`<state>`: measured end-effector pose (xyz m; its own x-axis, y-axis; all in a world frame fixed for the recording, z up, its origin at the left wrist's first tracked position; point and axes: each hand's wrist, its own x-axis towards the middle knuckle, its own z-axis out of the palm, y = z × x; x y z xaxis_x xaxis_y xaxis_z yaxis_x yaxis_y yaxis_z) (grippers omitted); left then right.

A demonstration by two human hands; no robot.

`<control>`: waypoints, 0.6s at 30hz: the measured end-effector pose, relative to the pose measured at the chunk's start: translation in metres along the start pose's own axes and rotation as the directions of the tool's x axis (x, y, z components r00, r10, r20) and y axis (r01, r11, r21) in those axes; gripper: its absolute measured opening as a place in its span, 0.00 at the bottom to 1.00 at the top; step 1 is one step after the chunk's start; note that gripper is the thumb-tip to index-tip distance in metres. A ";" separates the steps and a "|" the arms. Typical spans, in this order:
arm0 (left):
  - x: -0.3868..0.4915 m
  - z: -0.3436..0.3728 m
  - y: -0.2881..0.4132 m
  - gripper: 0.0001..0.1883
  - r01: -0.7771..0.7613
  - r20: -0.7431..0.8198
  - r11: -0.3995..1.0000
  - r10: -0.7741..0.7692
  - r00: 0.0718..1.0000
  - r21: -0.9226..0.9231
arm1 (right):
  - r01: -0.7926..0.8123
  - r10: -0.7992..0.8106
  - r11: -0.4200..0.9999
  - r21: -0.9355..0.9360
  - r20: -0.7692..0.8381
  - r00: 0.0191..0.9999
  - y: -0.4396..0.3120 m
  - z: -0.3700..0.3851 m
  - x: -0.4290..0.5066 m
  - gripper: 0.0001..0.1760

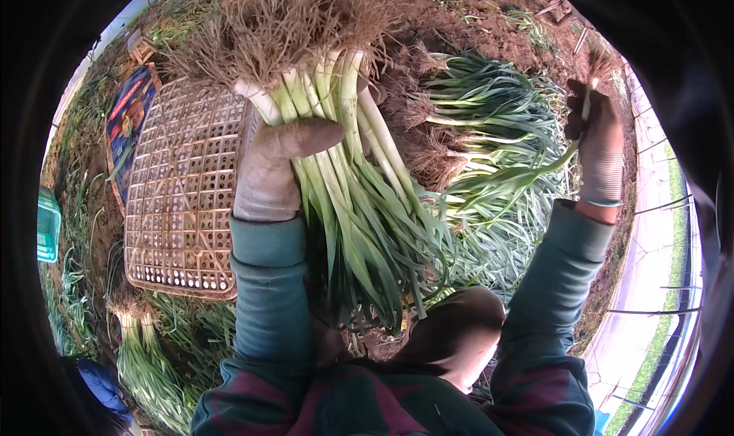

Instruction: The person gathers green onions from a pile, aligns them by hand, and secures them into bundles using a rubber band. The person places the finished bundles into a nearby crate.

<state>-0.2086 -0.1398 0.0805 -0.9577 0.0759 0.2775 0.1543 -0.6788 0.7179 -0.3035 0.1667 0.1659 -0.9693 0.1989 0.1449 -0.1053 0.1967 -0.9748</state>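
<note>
My left hand [281, 155], in a dirt-stained glove, is closed around a thick bunch of leeks [338, 149]. Their brown roots point up and the green leaves hang down towards my knee. At the right, my gloved right hand [593, 129] grips a single leek [556, 164] just below its roots, its leaves trailing left. Between my hands, beyond the bunch, more leeks [487, 98] lie in a pile on the soil with their roots to the left.
A perforated plastic crate [183, 195] stands left of my left arm, beside a printed sack [129, 121]. Tied leeks [140, 350] lie lower left, near a blue garment [102, 387]. A green crate [48, 224] is at the far left. Translucent sheeting [659, 207] runs along the right.
</note>
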 end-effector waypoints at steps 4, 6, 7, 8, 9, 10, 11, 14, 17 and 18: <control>0.004 0.002 -0.005 0.38 0.068 0.077 0.993 -0.060 0.995 -0.100 | 0.182 -0.092 0.959 -0.216 0.369 0.925 -0.005 0.027 -0.022 0.22; 0.006 -0.011 -0.014 0.31 0.059 0.125 0.997 -0.052 0.991 -0.055 | 0.100 -0.157 0.986 0.132 0.563 0.811 0.016 0.069 -0.047 0.20; 0.007 -0.020 -0.021 0.28 0.053 0.149 0.998 -0.047 0.988 -0.033 | 0.187 -0.085 0.976 -0.108 0.603 0.793 0.018 0.080 -0.055 0.21; 0.007 -0.033 -0.018 0.25 0.036 0.218 0.999 -0.044 0.975 0.040 | 0.305 -0.207 0.951 -0.043 0.642 0.738 0.022 0.092 -0.065 0.21; 0.005 -0.046 -0.018 0.23 -0.006 0.344 0.997 -0.021 0.939 0.079 | 0.432 -0.309 0.898 -0.080 0.583 0.751 0.023 0.101 -0.072 0.21; 0.000 -0.057 -0.021 0.22 -0.084 0.298 0.994 0.058 0.953 0.074 | 0.335 -0.236 0.938 -0.092 0.539 0.808 0.026 0.107 -0.076 0.22; -0.005 -0.068 -0.022 0.21 -0.053 0.233 0.993 0.028 0.972 0.104 | 0.313 -0.261 0.950 -0.015 0.514 0.817 0.026 0.110 -0.079 0.23; -0.010 -0.091 -0.034 0.18 0.024 -0.123 0.999 -0.029 0.992 -0.036 | 0.261 -0.177 0.959 -0.109 0.490 0.854 0.025 0.112 -0.083 0.22; -0.006 -0.096 -0.041 0.19 0.038 -0.493 0.958 -0.179 0.851 -0.283 | 0.415 -0.304 0.900 -0.129 0.497 0.813 0.026 0.113 -0.084 0.19; -0.005 -0.094 -0.041 0.20 0.033 -0.435 0.966 -0.145 0.889 -0.255 | 0.500 -0.369 0.848 -0.176 0.482 0.795 0.027 0.113 -0.085 0.19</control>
<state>-0.2328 -0.1811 -0.0107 -0.9792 -0.1516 -0.1349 0.0557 -0.8399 0.5399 -0.2490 0.0469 0.1079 -0.8385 -0.3770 0.3933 -0.5353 0.4352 -0.7239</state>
